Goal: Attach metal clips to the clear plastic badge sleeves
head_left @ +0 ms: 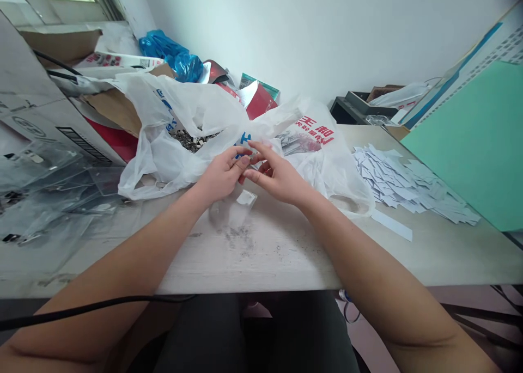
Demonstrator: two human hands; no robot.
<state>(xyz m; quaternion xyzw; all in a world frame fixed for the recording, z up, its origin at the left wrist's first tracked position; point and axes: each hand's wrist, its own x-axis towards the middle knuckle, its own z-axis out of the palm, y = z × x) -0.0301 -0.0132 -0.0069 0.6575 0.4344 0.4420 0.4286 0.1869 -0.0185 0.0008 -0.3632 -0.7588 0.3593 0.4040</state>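
My left hand and my right hand meet fingertip to fingertip above the middle of the pale table. Both pinch something small between them that I cannot make out. Just below the hands lies a small clear plastic sleeve with a white slip in it. Right behind the hands sit white plastic bags with small dark metal parts inside.
A heap of white paper slips lies at the right, beside a green board. Clear plastic sleeves pile up at the left by cardboard boxes. A black cable crosses my left forearm.
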